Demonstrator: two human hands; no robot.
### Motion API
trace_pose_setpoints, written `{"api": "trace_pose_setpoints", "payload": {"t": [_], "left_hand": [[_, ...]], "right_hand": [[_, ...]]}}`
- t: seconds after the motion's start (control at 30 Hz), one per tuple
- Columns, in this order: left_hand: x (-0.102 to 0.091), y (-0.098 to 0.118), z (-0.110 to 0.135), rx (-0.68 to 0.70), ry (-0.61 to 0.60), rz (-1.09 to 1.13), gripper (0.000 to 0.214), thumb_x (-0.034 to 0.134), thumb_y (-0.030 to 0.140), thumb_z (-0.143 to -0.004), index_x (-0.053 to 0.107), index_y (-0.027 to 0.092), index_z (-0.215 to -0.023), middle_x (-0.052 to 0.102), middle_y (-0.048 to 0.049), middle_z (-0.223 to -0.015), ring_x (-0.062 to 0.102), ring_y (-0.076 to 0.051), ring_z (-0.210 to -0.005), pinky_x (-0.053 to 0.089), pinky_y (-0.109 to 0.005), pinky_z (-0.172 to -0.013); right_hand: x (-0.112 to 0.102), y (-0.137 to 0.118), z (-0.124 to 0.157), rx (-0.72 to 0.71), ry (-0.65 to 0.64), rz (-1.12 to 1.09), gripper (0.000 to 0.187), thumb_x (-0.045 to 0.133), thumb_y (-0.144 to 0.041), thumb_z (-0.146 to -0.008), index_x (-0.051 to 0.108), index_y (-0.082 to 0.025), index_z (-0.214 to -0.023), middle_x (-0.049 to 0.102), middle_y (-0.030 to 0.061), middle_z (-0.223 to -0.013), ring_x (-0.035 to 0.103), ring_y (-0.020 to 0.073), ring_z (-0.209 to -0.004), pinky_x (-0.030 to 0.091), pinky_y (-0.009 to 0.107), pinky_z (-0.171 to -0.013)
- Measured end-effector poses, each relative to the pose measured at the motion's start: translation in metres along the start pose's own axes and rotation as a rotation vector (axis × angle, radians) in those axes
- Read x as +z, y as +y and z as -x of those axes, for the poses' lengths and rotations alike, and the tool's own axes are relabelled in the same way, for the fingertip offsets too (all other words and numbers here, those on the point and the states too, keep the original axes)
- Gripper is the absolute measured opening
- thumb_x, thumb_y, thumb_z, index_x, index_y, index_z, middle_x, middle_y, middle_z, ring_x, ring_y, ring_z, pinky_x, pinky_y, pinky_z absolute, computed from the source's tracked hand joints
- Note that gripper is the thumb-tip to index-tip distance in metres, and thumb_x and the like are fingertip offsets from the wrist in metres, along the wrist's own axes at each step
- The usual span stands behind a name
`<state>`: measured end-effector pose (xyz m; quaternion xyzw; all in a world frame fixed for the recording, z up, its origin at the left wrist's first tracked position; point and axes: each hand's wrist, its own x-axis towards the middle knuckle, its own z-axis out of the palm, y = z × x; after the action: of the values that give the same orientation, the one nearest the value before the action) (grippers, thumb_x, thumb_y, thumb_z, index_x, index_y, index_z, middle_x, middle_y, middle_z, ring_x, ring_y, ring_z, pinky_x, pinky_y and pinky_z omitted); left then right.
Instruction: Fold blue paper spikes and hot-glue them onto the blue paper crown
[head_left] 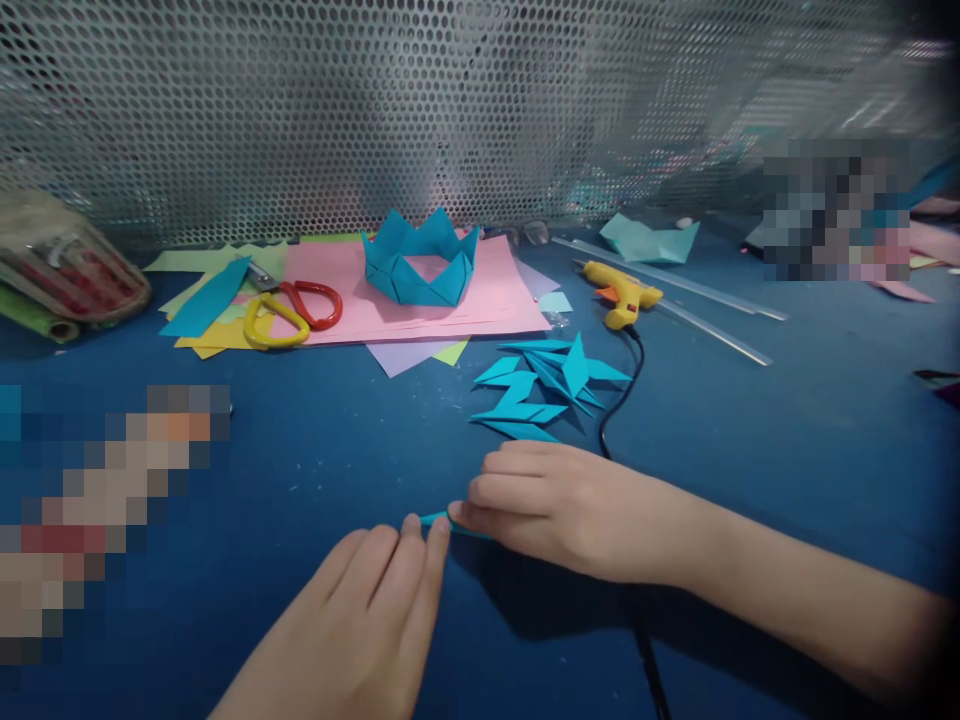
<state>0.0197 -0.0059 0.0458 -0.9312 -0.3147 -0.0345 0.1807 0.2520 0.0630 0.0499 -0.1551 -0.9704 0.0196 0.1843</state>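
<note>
My right hand [559, 510] lies on the blue table and pins a small folded blue paper piece [437, 519] under its fingers; only the piece's tip shows. My left hand [367, 610] reaches in from below, its fingertips pressing on that same tip. Just beyond my right hand lies a pile of folded blue paper pieces [547, 385]. Farther back a blue paper crown [420, 262] stands on pink paper sheets [487, 295].
A yellow glue gun [619, 292] lies at the right of the pink sheets, its black cord [622, 400] running toward me under my right wrist. Glue sticks [697, 300], red scissors [313, 303], yellow scissors [271, 325] and coloured paper scraps [210, 300] lie about. A perforated metal screen [450, 100] closes the back.
</note>
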Motion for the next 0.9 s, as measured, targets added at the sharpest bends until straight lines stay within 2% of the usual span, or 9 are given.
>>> {"api": "trace_pose_setpoints", "payload": {"t": [0.13,0.2,0.33,0.47,0.67,0.9], "left_hand": [[0.001,-0.003,-0.007,0.016,0.066,0.032,0.043,0.032,0.007,-0.095,0.068,0.015,-0.118,0.074,-0.004,-0.106,0.056,-0.02,-0.09,0.039,-0.034,-0.084],[-0.001,-0.005,-0.009,0.023,0.06,0.046,0.044,0.031,0.009,-0.096,0.069,0.016,-0.117,0.075,-0.003,-0.105,0.055,-0.02,-0.088,0.039,-0.034,-0.083],[-0.005,-0.006,-0.007,0.046,0.034,0.025,0.045,0.033,0.007,-0.093,0.068,0.017,-0.119,0.074,-0.0018,-0.109,0.054,-0.02,-0.087,0.039,-0.034,-0.082],[-0.003,-0.004,-0.002,0.041,0.041,0.008,0.046,0.036,0.005,-0.089,0.067,0.017,-0.121,0.072,-0.0015,-0.116,0.054,-0.02,-0.089,0.039,-0.035,-0.083],[0.001,-0.003,-0.001,0.041,0.056,-0.011,0.044,0.036,0.007,-0.091,0.068,0.019,-0.12,0.072,-0.0012,-0.116,0.055,-0.019,-0.087,0.039,-0.034,-0.082],[0.0,-0.002,0.0,0.038,0.062,-0.019,0.046,0.037,0.005,-0.088,0.067,0.018,-0.121,0.072,-0.002,-0.116,0.055,-0.019,-0.088,0.039,-0.034,-0.082]], "right_hand": [[-0.006,0.0,0.003,0.041,-0.071,-0.029,0.027,0.045,-0.011,-0.1,0.069,-0.012,-0.089,0.062,0.0051,-0.082,0.049,0.0155,-0.072,0.041,0.03,-0.068],[-0.008,-0.001,0.004,0.069,-0.087,-0.057,0.026,0.045,-0.009,-0.097,0.07,-0.011,-0.094,0.062,0.0063,-0.081,0.05,0.0166,-0.072,0.042,0.031,-0.069],[-0.01,-0.004,0.003,0.161,-0.048,-0.173,0.027,0.045,-0.007,-0.09,0.072,-0.01,-0.088,0.061,0.0072,-0.074,0.052,0.0174,-0.071,0.045,0.029,-0.068],[-0.012,-0.006,0.004,0.206,-0.025,-0.291,0.028,0.045,-0.004,-0.089,0.071,-0.01,-0.082,0.063,0.0095,-0.076,0.055,0.0165,-0.073,0.047,0.026,-0.07],[-0.013,-0.006,0.007,0.221,0.0,-0.324,0.024,0.047,-0.002,-0.081,0.07,-0.011,-0.078,0.064,0.0097,-0.076,0.055,0.0166,-0.071,0.048,0.026,-0.066],[-0.013,-0.009,0.005,0.225,0.004,-0.294,0.022,0.049,-0.003,-0.08,0.069,-0.012,-0.078,0.064,0.0091,-0.077,0.055,0.0162,-0.071,0.048,0.025,-0.066]]}}
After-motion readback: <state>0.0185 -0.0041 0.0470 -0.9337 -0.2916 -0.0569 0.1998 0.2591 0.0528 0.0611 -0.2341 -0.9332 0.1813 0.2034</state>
